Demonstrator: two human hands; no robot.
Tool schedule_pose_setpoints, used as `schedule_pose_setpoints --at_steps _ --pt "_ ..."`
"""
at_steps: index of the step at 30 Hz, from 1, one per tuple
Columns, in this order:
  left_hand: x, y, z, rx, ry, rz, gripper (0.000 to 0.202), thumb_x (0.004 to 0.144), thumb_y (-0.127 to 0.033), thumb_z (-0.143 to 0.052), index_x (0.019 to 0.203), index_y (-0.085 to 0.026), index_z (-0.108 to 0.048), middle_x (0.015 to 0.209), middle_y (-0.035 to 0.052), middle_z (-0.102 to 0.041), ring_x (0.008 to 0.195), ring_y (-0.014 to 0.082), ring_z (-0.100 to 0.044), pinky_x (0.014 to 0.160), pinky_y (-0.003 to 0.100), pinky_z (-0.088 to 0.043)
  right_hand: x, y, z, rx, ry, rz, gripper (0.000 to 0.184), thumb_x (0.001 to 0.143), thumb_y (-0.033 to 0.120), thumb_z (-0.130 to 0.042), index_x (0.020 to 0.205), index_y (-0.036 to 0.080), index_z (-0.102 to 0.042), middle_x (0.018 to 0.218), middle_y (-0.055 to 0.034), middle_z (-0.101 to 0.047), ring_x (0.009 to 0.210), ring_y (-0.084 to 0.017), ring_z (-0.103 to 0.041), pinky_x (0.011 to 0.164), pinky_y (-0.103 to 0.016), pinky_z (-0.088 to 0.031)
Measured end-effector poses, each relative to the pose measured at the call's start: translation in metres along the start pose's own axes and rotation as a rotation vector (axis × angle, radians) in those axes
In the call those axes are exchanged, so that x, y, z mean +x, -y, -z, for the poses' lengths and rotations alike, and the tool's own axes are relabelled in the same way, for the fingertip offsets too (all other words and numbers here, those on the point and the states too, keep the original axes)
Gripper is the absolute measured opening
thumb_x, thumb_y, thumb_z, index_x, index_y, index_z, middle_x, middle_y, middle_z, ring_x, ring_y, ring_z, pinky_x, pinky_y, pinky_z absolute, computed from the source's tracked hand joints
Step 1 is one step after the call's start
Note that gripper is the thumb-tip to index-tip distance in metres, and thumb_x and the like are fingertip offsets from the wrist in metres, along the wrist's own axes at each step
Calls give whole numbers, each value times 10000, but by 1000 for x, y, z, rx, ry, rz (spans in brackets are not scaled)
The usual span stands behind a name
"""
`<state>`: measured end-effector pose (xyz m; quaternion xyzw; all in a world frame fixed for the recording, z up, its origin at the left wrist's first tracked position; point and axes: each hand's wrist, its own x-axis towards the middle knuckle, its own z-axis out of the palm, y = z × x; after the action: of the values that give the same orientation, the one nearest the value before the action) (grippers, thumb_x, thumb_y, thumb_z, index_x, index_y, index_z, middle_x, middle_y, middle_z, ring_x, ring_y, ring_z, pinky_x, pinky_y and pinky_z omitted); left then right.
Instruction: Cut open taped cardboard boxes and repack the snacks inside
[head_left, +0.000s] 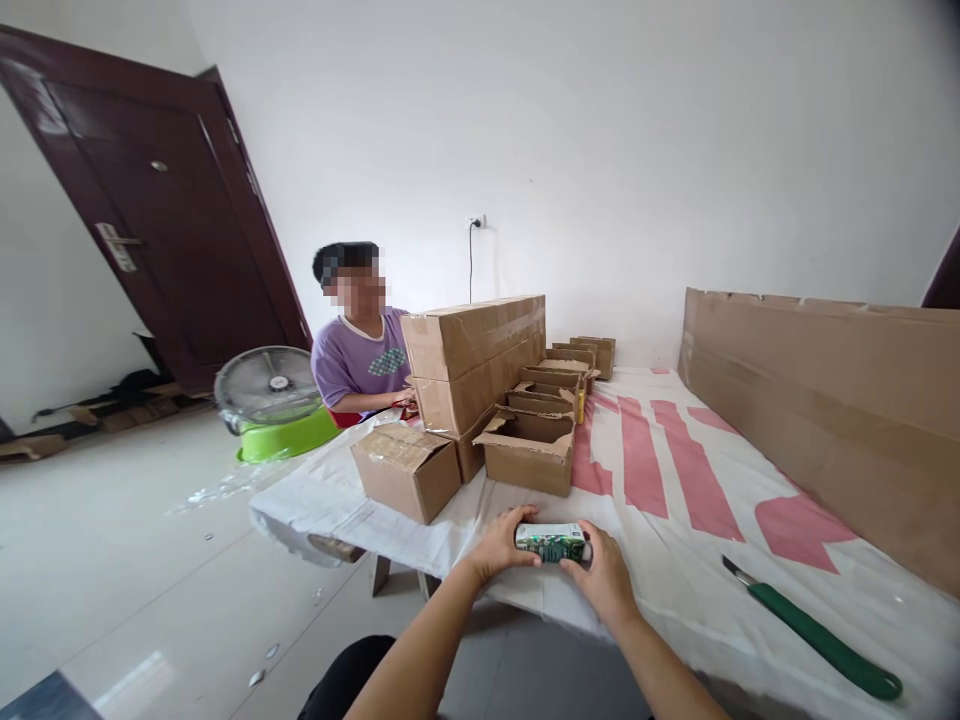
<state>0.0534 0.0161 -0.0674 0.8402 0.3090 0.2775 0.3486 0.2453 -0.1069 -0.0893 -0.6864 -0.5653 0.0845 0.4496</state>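
Between my two hands lies a small green and white printed carton point(553, 542), on its side near the table's front edge. My left hand point(504, 545) grips its left end with thumb and fingers. At the other end, my right hand point(602, 572) is closed around the carton in the same way. Just beyond my hands stands an open cardboard box point(529, 465); the carton does not touch it. To the right, a knife with a green handle point(821, 635) and a narrow blade rests on the cloth.
Stacked closed boxes point(480, 345) form a row left of several open boxes point(547, 400). A taped box point(409, 470) sits at the left table corner. A tall cardboard panel point(817, 410) stands along the right. Another person point(367, 350) sits behind the stack, near a fan point(270, 385).
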Motion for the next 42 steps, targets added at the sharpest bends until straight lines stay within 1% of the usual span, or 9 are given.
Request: schedule_pose_setpoints --at_steps 7,11,15,21,28,32,34,38,42 --pt "13 1 13 190 -85 84 592 598 -225 -811 1159 -232 -625 1150 45 -668 1065 237 -618 945 306 -475 -1 -6 -4 22 -59 28 390 774 259 -542 1159 204 -519 1118 -103 -600 1047 -261 -591 886 -399 -492" --pt "26 13 28 337 -303 210 619 743 -131 -649 1328 -239 -478 1430 96 -441 1356 265 -383 1131 384 -287 0 -6 -3 -31 -22 13 339 787 300 -512 1110 201 -545 1099 -104 -610 985 -258 -612 833 -388 -504" --pt "26 22 29 437 -424 342 640 815 -171 -552 1417 -157 -333 1514 188 -264 1393 312 -314 1128 444 -266 -1 -5 -1 -37 22 26 281 793 302 -491 1041 198 -571 1060 -95 -622 953 -241 -620 815 -364 -502" --pt "16 22 20 509 -380 386 736 794 -270 -573 1451 -115 -280 1441 197 -416 1342 311 -394 1111 402 -294 -1 -8 -1 -73 69 101 208 796 329 -484 923 214 -602 964 -78 -644 898 -237 -623 818 -362 -491" --pt "-23 10 15 500 -335 266 782 770 -259 -561 1466 -74 -256 1490 202 -355 1387 329 -313 1151 454 -252 2 -20 -7 -132 136 207 195 795 371 -498 843 234 -628 898 -80 -670 900 -256 -627 835 -380 -489" --pt "-40 0 61 540 -262 19 548 791 -240 -535 1337 -230 -484 1406 80 -486 1338 247 -385 1151 406 -276 4 -28 -14 -155 161 243 219 792 414 -516 812 241 -648 883 -87 -680 876 -269 -632 813 -395 -498" --pt "-38 -4 100 636 -391 -67 455 825 -281 -532 1275 -215 -534 1369 96 -506 1340 259 -372 1155 430 -254 5 -30 -16 -157 162 259 236 795 433 -511 809 245 -653 886 -88 -682 871 -272 -633 805 -400 -500" --pt "-27 -1 168 713 -558 76 577 764 -415 -666 1290 -226 -520 1404 104 -453 1383 336 -266 1148 507 -206 6 -28 -15 -176 204 265 241 800 447 -509 796 255 -655 888 -84 -679 852 -267 -631 784 -397 -501" --pt "-27 11 183 722 -485 97 504 693 -332 -739 1181 -308 -614 1270 27 -588 1261 281 -441 1143 434 -224 6 -24 -13 -187 232 251 236 803 443 -507 792 256 -651 893 -79 -670 848 -262 -620 775 -393 -496"
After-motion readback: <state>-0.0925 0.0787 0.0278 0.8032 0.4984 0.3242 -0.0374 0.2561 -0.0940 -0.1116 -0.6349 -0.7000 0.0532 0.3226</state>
